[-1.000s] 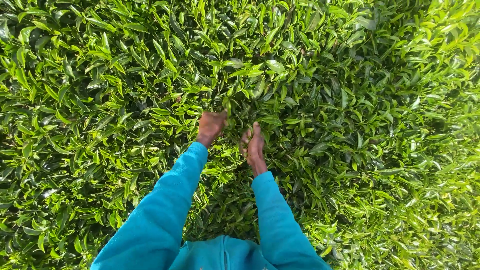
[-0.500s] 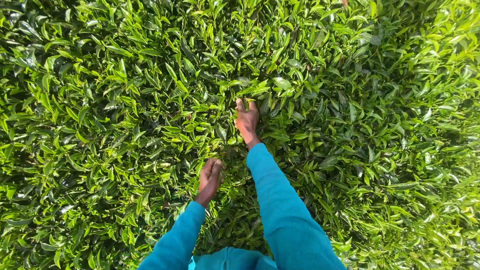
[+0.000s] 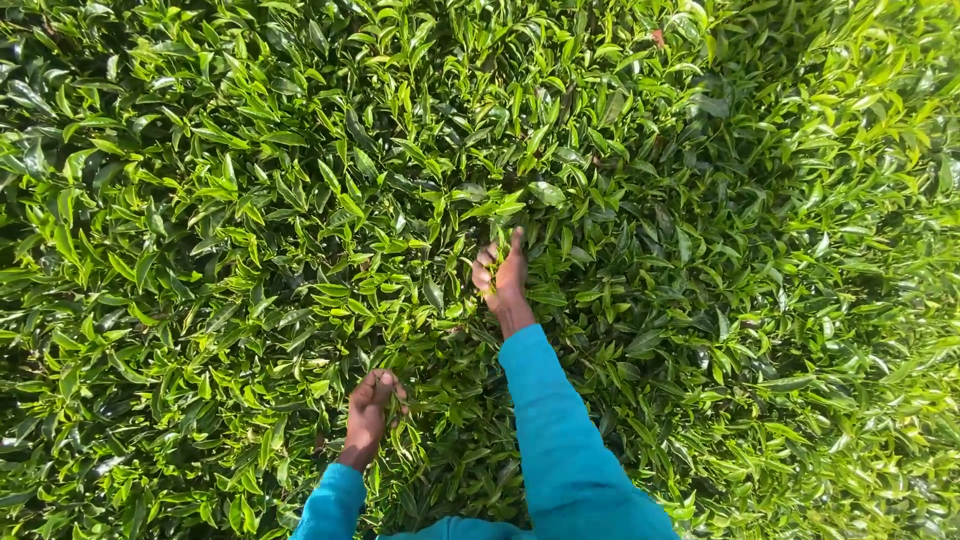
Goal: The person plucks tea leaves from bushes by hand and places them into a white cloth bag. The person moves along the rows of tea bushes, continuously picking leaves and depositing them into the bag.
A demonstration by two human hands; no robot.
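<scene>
A dense bed of glossy green tea leaves (image 3: 300, 200) fills the whole view. My right hand (image 3: 503, 272) reaches forward into the middle of it, fingers curled around a few young green leaves (image 3: 478, 268). Closer to me and lower left, my left hand (image 3: 372, 400) is down among the shoots with its fingers bent onto some leaves (image 3: 402, 408). Both arms wear bright blue sleeves (image 3: 560, 440).
Leafy bush (image 3: 800, 300) surrounds the hands on every side, brighter and sunlit on the right, darker and shaded toward the left edge (image 3: 60, 250). No ground, path or container shows.
My right hand has stayed stretched forward in the leaves while my left hand has drawn back toward me and down. The view has shifted slightly.
</scene>
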